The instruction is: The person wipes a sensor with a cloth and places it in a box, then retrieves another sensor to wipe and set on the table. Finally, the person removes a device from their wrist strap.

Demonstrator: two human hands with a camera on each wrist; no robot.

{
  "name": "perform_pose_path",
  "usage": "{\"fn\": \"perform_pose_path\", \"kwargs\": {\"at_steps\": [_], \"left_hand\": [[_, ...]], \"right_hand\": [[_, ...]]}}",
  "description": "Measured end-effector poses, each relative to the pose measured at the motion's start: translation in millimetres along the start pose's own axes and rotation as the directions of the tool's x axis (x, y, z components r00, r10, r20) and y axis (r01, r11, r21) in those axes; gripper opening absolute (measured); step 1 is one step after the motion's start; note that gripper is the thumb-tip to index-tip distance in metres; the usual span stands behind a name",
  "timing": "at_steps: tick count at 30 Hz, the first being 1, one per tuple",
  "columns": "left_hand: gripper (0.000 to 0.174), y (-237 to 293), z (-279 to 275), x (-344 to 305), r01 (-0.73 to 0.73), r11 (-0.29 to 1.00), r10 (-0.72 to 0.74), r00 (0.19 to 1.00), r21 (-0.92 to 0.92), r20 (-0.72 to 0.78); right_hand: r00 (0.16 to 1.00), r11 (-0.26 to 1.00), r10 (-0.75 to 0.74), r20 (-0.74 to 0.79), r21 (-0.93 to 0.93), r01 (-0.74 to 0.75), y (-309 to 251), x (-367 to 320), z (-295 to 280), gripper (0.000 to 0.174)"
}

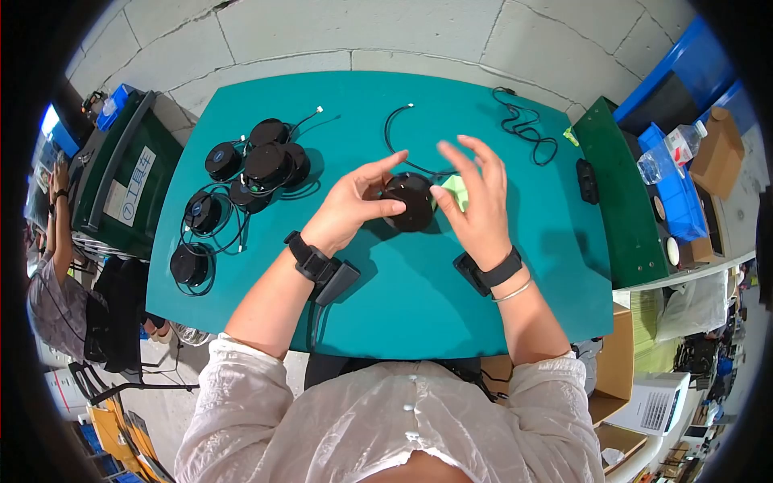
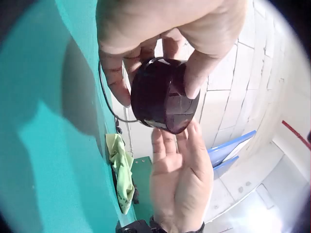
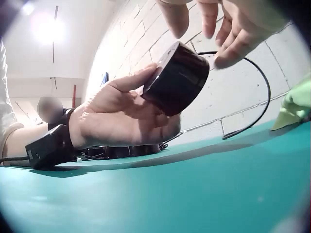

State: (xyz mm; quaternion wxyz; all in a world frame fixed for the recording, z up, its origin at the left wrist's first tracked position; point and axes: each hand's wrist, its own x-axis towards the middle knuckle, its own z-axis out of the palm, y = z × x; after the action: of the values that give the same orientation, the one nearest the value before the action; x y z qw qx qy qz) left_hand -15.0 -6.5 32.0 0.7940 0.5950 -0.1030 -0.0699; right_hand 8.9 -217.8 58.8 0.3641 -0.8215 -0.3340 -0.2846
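Note:
The left hand [image 1: 354, 203] holds a round, glossy black device [image 1: 409, 202] above the green table, its thumb on the top face and fingers around the side. A thin black cable [image 1: 389, 129] runs from the device across the table behind it. Close to the device's right side is the right hand [image 1: 481, 205], fingers spread and slightly bent. In the right wrist view, a gap shows between the right fingers [image 3: 235, 46] and the black device [image 3: 178, 80]. Beyond the device lies a light green cloth [image 1: 456, 191], partly hidden by the right hand.
Several black round devices [image 1: 267, 165] with cables lie on the table's left side. A coiled black cable [image 1: 527, 129] is at the back right, a small black object [image 1: 587, 181] by the right edge. Blue bins [image 1: 672, 193] stand at right; another person [image 1: 60, 282] is far left.

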Motion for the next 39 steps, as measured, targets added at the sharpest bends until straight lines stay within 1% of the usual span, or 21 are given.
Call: {"fn": "perform_pose_path", "kwargs": {"at_steps": [1,3,4,5,7,9,11,13,14,16,18,22,25,26,27,28,29,31,32,35,39], "left_hand": [[0.073,-0.1,1.3,-1.8,-0.004,1.0,0.004,0.999,-0.008,0.032],[0.075,0.9,4.1,-3.8,-0.006,1.0,0.007,0.998,-0.012,0.067],[0.077,1.8,6.2,-3.9,-0.027,0.999,0.027,1.0,-0.034,0.008],[0.08,2.4,7.6,-3.6,-0.048,0.997,0.045,0.998,-0.056,-0.05],[0.08,1.0,4.9,-1.8,-0.074,0.995,0.069,0.995,-0.064,-0.071],[0.081,-0.9,3.8,-0.7,-0.098,0.993,0.091,0.992,-0.072,-0.092],[0.073,-3.3,7.0,0.0,-0.155,0.974,0.14,0.985,-0.163,-0.1],[0.069,-4.0,13.7,-1.8,-0.108,0.965,0.092,0.993,-0.239,-0.077],[0.065,-4.1,15.5,-2.5,-0.061,0.948,0.046,0.997,-0.313,-0.054],[0.061,-8.4,14.3,-3.0,-0.004,0.936,-0.003,1.0,-0.352,-0.021],[0.058,-11.3,12.5,-2.4,0.051,0.92,-0.049,0.999,-0.389,0.014],[0.06,-6.8,7.0,0.7,-0.105,0.949,0.068,0.989,-0.299,-0.133],[0.064,3.6,7.2,-1.9,-0.177,0.961,0.125,0.964,-0.212,-0.236],[0.064,6.9,1.7,-4.7,-0.079,0.973,0.045,0.987,-0.218,-0.155],[0.065,9.7,-0.7,-6.7,0.021,0.976,-0.038,0.997,-0.216,-0.073],[0.067,12.3,2.6,-8.6,0.077,0.981,-0.092,0.993,-0.179,-0.08],[0.067,12.5,2.3,-8.3,0.078,0.981,-0.093,0.993,-0.177,-0.078],[0.069,11.9,-1.7,-7.3,0.186,0.97,-0.184,0.983,-0.157,0.021],[0.069,6.4,-8.3,-5.2,0.198,0.968,-0.189,0.98,-0.156,0.07],[0.067,11.2,-12.3,-5.9,0.233,0.953,-0.217,0.971,-0.191,0.103],[0.06,10.5,-12.0,-5.6,0.227,0.951,-0.197,0.968,-0.21,0.153]], "right_hand": [[0.985,0.967,-0.164,0.054,-0.191,0.171,2.4,2.3,-3.2,0.035],[0.967,0.947,-0.222,0.126,-0.207,0.244,11.0,-1.3,1.1,0.035],[0.966,0.998,0.022,0.259,-0.056,-0.007,3.2,-3.0,-1.3,0.038],[0.879,0.958,0.233,0.416,0.057,-0.281,-2.9,-5.4,-2.0,0.042],[0.902,0.97,0.193,0.386,0.062,-0.235,-4.9,-11.7,6.9,0.051],[0.867,0.949,0.254,0.428,0.063,-0.309,-8.3,-13.3,10.5,0.06],[0.893,0.949,0.211,0.398,0.136,-0.285,-1.1,-17.7,17.2,0.06],[0.906,0.779,0.251,0.342,0.484,-0.398,-0.6,-18.9,21.1,0.054],[0.905,0.779,0.25,0.343,0.484,-0.399,0.2,-19.2,24.5,0.054],[0.946,0.71,0.242,0.215,0.626,-0.324,-0.1,-18.6,30.1,0.052],[0.934,0.765,0.247,0.257,0.539,-0.351,-2.2,-15.2,22.9,0.053],[0.888,0.857,0.277,0.367,0.323,-0.402,-3.2,-9.8,12.9,0.056],[0.903,0.893,0.258,0.343,0.271,-0.358,-2.2,-11.7,13.7,0.06],[0.904,0.893,0.258,0.341,0.271,-0.358,-2.4,-10.9,11.1,0.06],[0.917,0.926,0.18,0.355,0.253,-0.28,-5.8,-7.8,6.2,0.065],[0.923,0.951,0.101,0.371,0.236,-0.199,-7.5,-6.2,3.2,0.07],[0.924,0.951,0.102,0.369,0.236,-0.199,-7.4,-6.8,2.7,0.07],[0.909,0.951,0.001,0.418,0.281,-0.13,-7.1,-8.6,2.2,0.084],[0.892,0.945,-0.01,0.453,0.296,-0.14,-6.3,-8.9,2.3,0.092],[0.883,0.909,0.009,0.47,0.364,-0.203,-10.5,-9.6,2.7,0.092],[0.878,0.922,0.047,0.476,0.316,-0.221,-5.7,-11.9,5.8,0.085]]}}
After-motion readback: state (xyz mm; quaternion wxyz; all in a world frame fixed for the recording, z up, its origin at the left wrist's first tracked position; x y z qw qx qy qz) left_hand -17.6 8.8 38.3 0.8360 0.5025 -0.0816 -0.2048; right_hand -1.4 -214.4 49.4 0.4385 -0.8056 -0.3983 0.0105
